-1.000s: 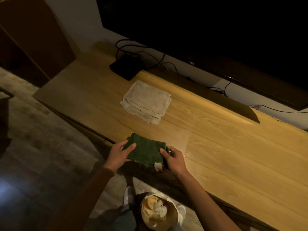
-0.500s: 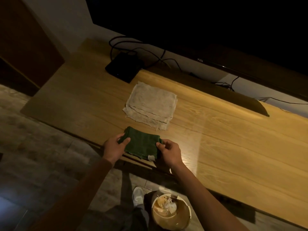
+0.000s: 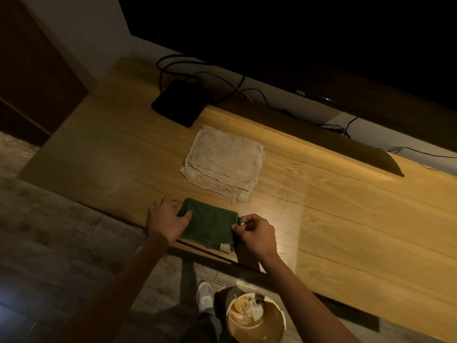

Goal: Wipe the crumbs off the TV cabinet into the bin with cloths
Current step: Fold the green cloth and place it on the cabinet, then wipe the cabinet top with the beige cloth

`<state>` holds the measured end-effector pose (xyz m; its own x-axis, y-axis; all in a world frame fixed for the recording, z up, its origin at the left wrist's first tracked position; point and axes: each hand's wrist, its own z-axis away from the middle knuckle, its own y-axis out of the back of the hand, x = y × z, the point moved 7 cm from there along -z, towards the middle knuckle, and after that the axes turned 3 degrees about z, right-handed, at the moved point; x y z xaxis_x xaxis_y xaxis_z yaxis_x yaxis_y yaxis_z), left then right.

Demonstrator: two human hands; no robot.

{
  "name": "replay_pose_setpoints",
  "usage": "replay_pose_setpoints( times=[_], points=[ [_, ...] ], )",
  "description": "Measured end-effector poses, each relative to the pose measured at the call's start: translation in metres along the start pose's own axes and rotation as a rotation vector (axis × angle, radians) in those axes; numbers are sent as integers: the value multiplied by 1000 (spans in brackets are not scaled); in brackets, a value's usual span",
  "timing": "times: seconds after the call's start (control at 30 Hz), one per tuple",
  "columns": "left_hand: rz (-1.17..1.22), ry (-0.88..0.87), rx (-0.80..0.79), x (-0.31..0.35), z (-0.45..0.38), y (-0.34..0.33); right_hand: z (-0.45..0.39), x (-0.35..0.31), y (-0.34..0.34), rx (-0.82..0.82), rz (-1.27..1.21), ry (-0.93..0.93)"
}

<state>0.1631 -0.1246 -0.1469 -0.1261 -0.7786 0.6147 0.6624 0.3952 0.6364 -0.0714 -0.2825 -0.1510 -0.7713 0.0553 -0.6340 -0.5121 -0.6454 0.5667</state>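
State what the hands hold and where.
Both hands grip the folded dark green cloth: left hand at its left edge, right hand pinching its right edge.

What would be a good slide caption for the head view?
Both hands, left hand and right hand, hold a folded green cloth at the TV cabinet edge, above the bin.

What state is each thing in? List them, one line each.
Green cloth: folded, at the cabinet's front edge, held at both ends.
Left hand: grips the cloth's left end.
Right hand: pinches the cloth's right end.
Beige cloth: folded, flat on the cabinet, untouched.
Bin: open, on the floor below the edge, scraps inside.
Cabinet: no crumbs visible in this light.
TV: screen dark.
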Motion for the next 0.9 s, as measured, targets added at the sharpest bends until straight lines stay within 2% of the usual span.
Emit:
replay_pose_setpoints(
  times=[0.17,0.27,0.47,0.67,0.77,0.9],
  points=[
    [-47,-129,76,43,-50,19,-36,-24,41,244,-69,6],
    [-47,-144,90,73,-84,22,-74,-39,57,288,-177,-55],
    [68,-23,31,92,-125,9,-121,-58,53,228,-275,-191],
    [405,128,-110,92,-131,-7,-125,-58,36,120,-466,-292],
    [455,133,-162,101,-121,-11,-121,-67,28,-11,-528,-302],
    [510,98,-214,114,-105,-10,-112,-74,33,-64,-576,-249]
  ],
)
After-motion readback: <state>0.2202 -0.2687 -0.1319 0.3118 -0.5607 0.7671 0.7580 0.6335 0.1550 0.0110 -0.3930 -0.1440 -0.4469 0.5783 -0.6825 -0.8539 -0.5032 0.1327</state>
